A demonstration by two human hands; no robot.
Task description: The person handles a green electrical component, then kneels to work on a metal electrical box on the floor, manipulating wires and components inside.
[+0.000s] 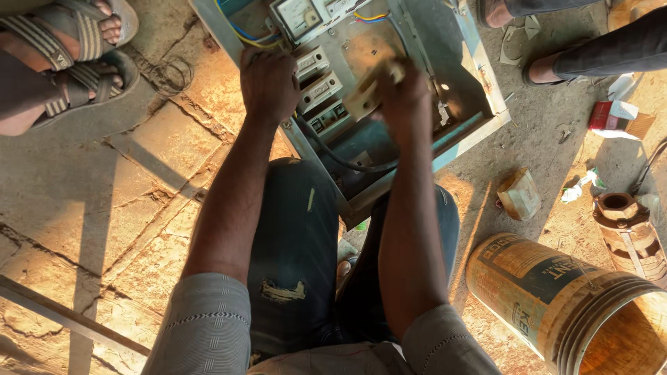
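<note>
An open metal electrical panel box (479, 76) lies on the ground in front of my knees. Inside it are white breaker switches (318, 89), a dial meter (295, 14) and blue and yellow wires (243, 35). My left hand (267, 83) rests closed on the box's left edge beside the breakers. My right hand (403, 97) is blurred and holds a small beige block-shaped part (372, 87) over the middle of the box. A black cable (340, 160) runs out of the lower side of the box.
Other people's sandalled feet stand at the top left (76, 42) and top right (549, 66). A tan plastic bucket (556, 298) lies on its side at the lower right, next to a rusty pipe fitting (625, 222). Small cardboard boxes (517, 194) and scraps litter the cracked concrete.
</note>
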